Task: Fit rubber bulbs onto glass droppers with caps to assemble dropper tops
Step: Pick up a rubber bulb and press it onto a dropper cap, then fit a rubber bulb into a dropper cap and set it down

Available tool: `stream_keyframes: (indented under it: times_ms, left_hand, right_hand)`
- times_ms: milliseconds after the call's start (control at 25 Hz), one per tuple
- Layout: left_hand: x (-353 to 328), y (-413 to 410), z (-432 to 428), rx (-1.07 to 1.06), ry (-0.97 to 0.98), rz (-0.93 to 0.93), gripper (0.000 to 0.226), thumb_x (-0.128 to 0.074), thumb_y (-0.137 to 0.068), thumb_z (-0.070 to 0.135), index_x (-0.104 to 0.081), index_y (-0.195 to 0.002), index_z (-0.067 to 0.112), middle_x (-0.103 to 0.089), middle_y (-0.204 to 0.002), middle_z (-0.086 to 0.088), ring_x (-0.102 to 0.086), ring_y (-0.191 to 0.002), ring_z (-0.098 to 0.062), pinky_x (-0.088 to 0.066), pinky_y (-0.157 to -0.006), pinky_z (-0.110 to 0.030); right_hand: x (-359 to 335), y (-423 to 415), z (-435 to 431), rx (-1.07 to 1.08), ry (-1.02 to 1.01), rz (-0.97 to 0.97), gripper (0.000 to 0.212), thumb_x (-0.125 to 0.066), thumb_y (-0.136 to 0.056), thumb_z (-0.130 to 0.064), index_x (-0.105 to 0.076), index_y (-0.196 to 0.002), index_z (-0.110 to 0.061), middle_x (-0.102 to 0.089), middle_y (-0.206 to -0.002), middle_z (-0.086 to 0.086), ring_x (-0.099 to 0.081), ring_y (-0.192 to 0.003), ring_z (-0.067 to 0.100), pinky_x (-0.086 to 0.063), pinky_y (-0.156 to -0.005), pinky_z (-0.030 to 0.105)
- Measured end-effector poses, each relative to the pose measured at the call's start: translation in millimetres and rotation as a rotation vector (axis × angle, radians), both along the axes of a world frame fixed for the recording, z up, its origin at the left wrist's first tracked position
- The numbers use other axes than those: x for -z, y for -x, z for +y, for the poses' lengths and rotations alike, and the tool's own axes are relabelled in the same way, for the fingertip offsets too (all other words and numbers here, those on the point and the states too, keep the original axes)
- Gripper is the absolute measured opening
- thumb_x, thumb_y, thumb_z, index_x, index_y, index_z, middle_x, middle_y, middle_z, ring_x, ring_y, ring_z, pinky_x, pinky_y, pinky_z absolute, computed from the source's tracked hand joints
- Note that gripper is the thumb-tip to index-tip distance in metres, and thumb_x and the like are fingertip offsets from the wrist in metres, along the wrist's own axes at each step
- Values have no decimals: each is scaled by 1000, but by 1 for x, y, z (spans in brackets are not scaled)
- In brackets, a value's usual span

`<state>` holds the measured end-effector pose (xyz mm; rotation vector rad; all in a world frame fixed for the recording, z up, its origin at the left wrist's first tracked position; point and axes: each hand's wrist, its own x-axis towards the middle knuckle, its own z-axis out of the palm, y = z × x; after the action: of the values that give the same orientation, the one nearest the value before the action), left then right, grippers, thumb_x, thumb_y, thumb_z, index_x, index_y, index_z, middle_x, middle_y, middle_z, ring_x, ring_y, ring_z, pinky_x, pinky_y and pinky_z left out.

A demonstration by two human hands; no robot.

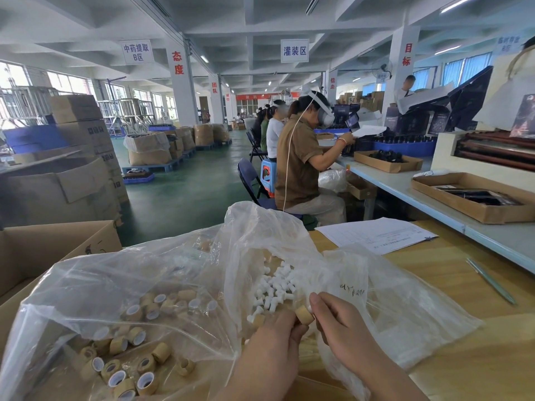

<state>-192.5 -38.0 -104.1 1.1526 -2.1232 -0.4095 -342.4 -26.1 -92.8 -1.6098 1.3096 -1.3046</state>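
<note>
The person's left hand (275,328) and right hand (335,319) meet low in the view over the pale wooden worktop (463,287), with one tan cylindrical screw cap (304,314) between them. Each grip is closed on that cap: the left fingers curl against its near side, and the right thumb and fingers pinch its far end. A sliver of white shows at that end, probably a bulb being seated, though it is too small to be sure.

Just behind the hands, the clear plastic bag of small white rubber bulbs (275,285) lies open. To the left is the clear plastic bag of loose tan caps with white liners (130,328). No glass dropper can be made out.

To do this step well, the left grip should hold the cap steady by its wall, leaving both openings free. The right should push the bulb's neck straight along the cap's axis, not at a slant, until its flange sits evenly all round. A slight twist would likely help the rubber pass the rim. Squeezing the bulb flat could fold its lip, so pressure is best kept near the neck.
</note>
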Motion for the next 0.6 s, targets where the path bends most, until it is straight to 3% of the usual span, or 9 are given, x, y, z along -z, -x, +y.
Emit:
stream_keyframes:
  times_ms: [200,400,600]
  left_hand:
    - [-2,-3,3,-41,-33,-76,22,-37,-100,30,-53,-109,17,-59,-90,-1,-55,-78,-16,-43,-68,-28]
    - [-1,-4,1,-40,-54,-85,16,-40,-99,27,-52,-102,17,-58,-81,0,-51,-67,-13,-38,-58,-24]
    - [0,-7,2,3,-2,-52,13,-41,-98,33,-50,-101,24,-43,-59,11,-45,-52,-5,-35,-47,-17]
  right_hand:
    - [3,-2,-1,-26,28,62,44,-44,-100,-25,-45,-57,-29,-33,-47,-11,-29,-46,7,-26,-49,20]
    - [5,0,-4,-13,75,162,47,-45,-100,-22,-41,-54,-33,-33,-46,-10,-26,-46,6,-23,-47,19]
    - [5,4,-5,7,90,162,49,-44,-101,-22,-44,-54,-38,-32,-46,-10,-26,-45,6,-23,-47,19]
